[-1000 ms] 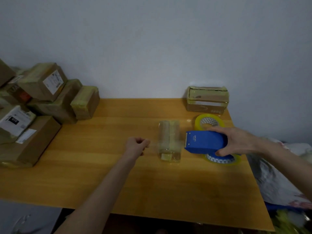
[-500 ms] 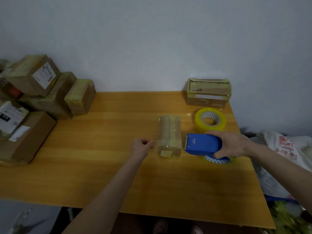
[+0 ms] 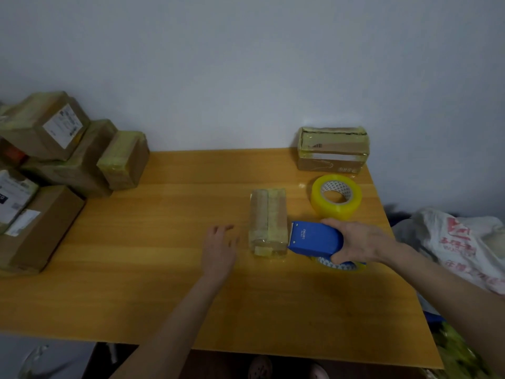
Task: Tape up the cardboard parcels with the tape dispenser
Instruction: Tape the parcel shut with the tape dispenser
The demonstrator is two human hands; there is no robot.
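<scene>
The small cardboard parcel lay near the middle of the wooden table, a narrow oblong block standing lengthwise away from the person, its brown card wrapped all over in glossy, yellowish clear tape, with a loose wrinkled tab of tape at its near end. Just to its right, the blue tape dispenser pointed its toothed front edge at the parcel's near right corner, so close that the two looked to be touching. The right hand grasped the dispenser from behind, fingers curled over its smooth plastic shell and thumb underneath, and the printed core of its tape roll showed below the palm. The left hand was just beside the parcel's left side and apart from it, released, fingers spread and loosely straight, holding nothing; it was blurred, and whether it touched the tabletop could not be told. Behind the dispenser a spare roll of yellow-tinted tape lay flat, a thick ring with a patterned white core. Beyond it, at the far right corner against the pale wall, sat a taped box with rumpled tape along its edges. A heap of brown parcels, some bearing white labels, crowded the table's left side. Off the right edge lay a crumpled white plastic bag with red print.
</scene>
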